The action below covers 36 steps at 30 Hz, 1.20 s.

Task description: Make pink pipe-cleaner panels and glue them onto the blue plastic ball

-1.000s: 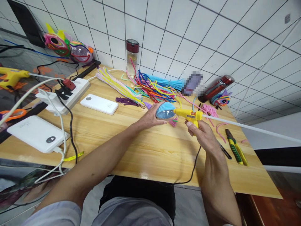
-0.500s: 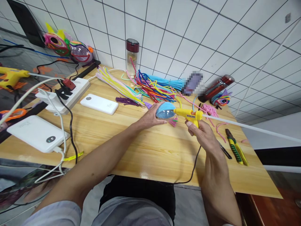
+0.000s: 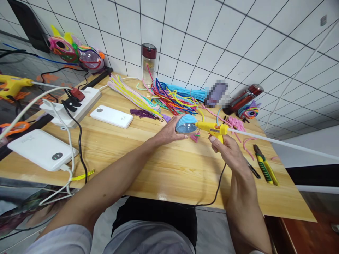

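My left hand (image 3: pixel 171 131) holds a clear rounded piece (image 3: pixel 186 127) whose upper part is covered with light blue strands. A purple piece (image 3: pixel 166 118) shows just left of it. The fingers of my right hand (image 3: pixel 225 146) are wrapped round the handle of a yellow glue gun (image 3: pixel 212 127), with a long white glue stick (image 3: pixel 278 142) out of its back. The gun's nozzle is at the right edge of the blue strands; whether they touch is too small to tell. Behind my left hand lie colourful pipe cleaners (image 3: pixel 172 97).
On the wooden table (image 3: pixel 159 169) stand a glass bottle (image 3: pixel 149 65) and a power strip (image 3: pixel 79 106). Two white power banks (image 3: pixel 111 116) lie left. Pliers (image 3: pixel 265 165), pink strands (image 3: pixel 235 123) and a dark red flask (image 3: pixel 243 98) are right. A black cord hangs below the glue gun.
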### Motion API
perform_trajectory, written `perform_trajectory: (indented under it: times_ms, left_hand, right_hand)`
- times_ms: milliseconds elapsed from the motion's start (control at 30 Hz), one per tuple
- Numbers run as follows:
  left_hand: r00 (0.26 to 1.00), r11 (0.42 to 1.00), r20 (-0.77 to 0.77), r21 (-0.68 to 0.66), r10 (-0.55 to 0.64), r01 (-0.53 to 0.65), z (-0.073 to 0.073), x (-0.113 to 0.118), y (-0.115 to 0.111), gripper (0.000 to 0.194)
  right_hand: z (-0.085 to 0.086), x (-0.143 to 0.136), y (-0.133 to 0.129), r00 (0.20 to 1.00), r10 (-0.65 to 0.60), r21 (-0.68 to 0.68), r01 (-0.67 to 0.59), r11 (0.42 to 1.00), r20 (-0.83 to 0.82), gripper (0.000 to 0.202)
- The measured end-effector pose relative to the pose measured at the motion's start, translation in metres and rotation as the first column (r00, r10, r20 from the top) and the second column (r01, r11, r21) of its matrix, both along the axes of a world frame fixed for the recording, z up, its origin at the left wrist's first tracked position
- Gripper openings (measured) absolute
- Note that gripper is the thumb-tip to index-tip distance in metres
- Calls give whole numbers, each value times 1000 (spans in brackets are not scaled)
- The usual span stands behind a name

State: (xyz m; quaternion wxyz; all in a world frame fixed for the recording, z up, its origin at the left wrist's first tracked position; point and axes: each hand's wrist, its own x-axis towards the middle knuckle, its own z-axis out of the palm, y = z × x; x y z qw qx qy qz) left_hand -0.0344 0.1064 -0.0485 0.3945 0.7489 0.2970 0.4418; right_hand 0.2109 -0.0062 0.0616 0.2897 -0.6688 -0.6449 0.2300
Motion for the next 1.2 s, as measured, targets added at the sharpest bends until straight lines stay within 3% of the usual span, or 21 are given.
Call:
perform_trajectory:
  times_ms: [900,1000,1200]
  left_hand:
    - [1000,1000,15,0,-9,9,1,0,0,105]
    - [1000,1000,9,-4,-10,10,1,0,-1,103]
    - [1000,1000,15,8,-15,15,1,1,0,103]
  right_hand:
    - [1,-1,0,1000,-7,-14,7,1000,16,64]
    - [0,0,0,998,5,2,-5,1000,-58,59]
    - [6,0,-3,955,153,65,-140,988,-256,50]
